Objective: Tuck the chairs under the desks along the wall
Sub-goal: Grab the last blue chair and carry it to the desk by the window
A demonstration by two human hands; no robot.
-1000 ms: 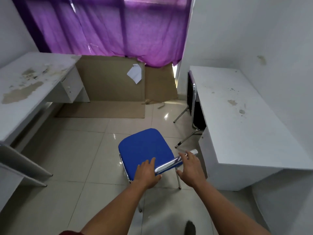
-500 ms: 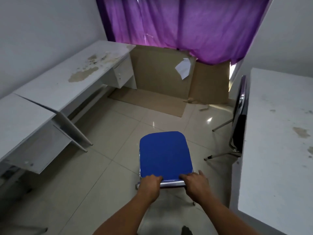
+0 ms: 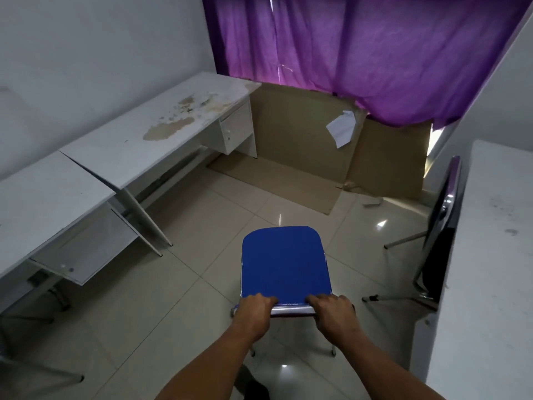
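Both hands, left hand [image 3: 255,311] and right hand [image 3: 334,313], are gripping closed around the chrome backrest bar of the blue chair [image 3: 284,261]. Chair is standing mid-floor, seat pointing toward the curtain; the stained white desk [image 3: 161,140] is lying off to its left.

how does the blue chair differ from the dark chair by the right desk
The blue chair stands out on the open floor, gripped at its chrome back rail by the left hand and right hand; the dark chair is pushed in at the right desk, untouched. Their colours differ: bright blue versus near black. Both have chrome frames.
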